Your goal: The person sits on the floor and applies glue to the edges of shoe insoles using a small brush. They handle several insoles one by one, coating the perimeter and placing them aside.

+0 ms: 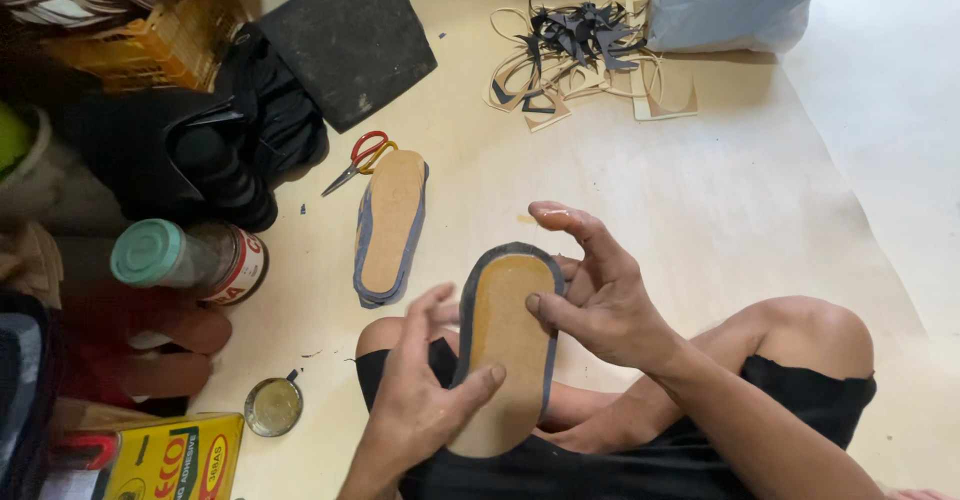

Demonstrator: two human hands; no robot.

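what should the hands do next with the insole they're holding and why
Probably press the grey edge down along the rim. The left hand steadies the insole from below, the right hand pinches its upper side, and the tan face looks shiny, likely with glue, with the grey border wrapped around it.

The insole (505, 345) shows a tan, glossy, glue-wet face edged in matt grey fabric. A second insole (388, 225) on the floor looks drier and duller, like pressed board. The scissors (360, 160) pair shiny metal blades with smooth plastic handles
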